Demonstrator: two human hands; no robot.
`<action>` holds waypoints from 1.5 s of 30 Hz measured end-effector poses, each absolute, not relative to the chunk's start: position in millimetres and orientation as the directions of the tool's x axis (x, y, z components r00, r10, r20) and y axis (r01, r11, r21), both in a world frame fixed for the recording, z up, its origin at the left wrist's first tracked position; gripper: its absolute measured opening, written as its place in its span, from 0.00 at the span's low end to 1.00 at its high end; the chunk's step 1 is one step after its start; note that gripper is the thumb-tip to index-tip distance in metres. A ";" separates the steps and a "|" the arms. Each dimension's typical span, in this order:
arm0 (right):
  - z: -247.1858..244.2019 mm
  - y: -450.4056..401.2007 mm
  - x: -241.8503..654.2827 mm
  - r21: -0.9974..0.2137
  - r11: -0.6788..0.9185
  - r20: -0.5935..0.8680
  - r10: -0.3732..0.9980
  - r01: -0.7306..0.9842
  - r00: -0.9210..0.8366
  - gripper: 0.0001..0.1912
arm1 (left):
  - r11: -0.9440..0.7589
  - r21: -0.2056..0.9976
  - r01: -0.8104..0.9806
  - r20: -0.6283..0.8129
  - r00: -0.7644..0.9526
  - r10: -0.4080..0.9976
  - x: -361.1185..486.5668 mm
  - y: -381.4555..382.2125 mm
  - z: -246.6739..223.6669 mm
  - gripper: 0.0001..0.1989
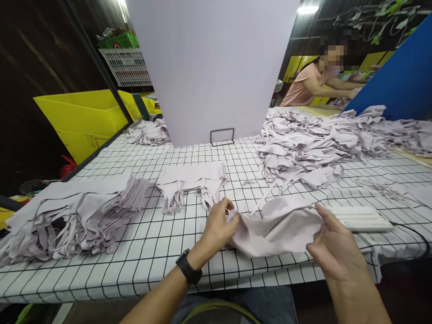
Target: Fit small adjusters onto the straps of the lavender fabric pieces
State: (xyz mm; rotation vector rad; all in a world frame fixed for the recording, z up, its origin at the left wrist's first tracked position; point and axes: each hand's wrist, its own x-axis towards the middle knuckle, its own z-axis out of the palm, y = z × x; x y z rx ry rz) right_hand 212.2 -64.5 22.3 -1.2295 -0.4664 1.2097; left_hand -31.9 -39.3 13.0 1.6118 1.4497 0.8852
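A pale lilac garment (276, 229) is stretched between my two hands, just above the front of the table. My left hand (221, 222), with a black watch on its wrist, pinches the garment's left end. At the right end, my right hand (332, 243) grips the fabric edge between thumb and fingers. Beyond my left hand lies a small stack of folded strappy garments (194, 177), straps toward me. A taller, neatly layered stack of the same garments (81, 211) sits at the left, its straps bunched at the front.
A loose heap of lilac garments (303, 139) covers the back right. A white power strip (361, 219) with a black cable lies beside my right hand. A pale upright board (219, 67) stands at the back of the gridded tablecloth (151, 270). Another person (310, 83) works behind.
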 end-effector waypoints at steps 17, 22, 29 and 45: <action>28.8 -74.6 225.5 -0.822 -0.444 -0.554 0.771 -0.357 0.315 0.09 | 0.383 0.908 -0.168 -0.244 0.531 0.812 -28.4 -14.4 31.6 0.16; 12.5 -76.3 233.7 -0.856 -0.457 -0.512 0.815 -0.241 0.273 0.16 | 0.413 0.876 -0.248 -0.217 0.563 0.798 -27.2 -19.4 33.6 0.23; 29.9 -75.9 219.1 -0.850 -0.374 -0.494 0.812 -0.371 0.312 0.11 | 0.404 0.873 -0.274 -0.200 0.554 0.808 -36.3 -14.9 39.3 0.22; 41.5 -47.2 203.7 -0.673 -0.435 -0.618 0.775 -0.598 0.131 0.10 | 0.481 0.794 -0.372 -0.210 0.575 0.791 -40.6 17.1 27.8 0.17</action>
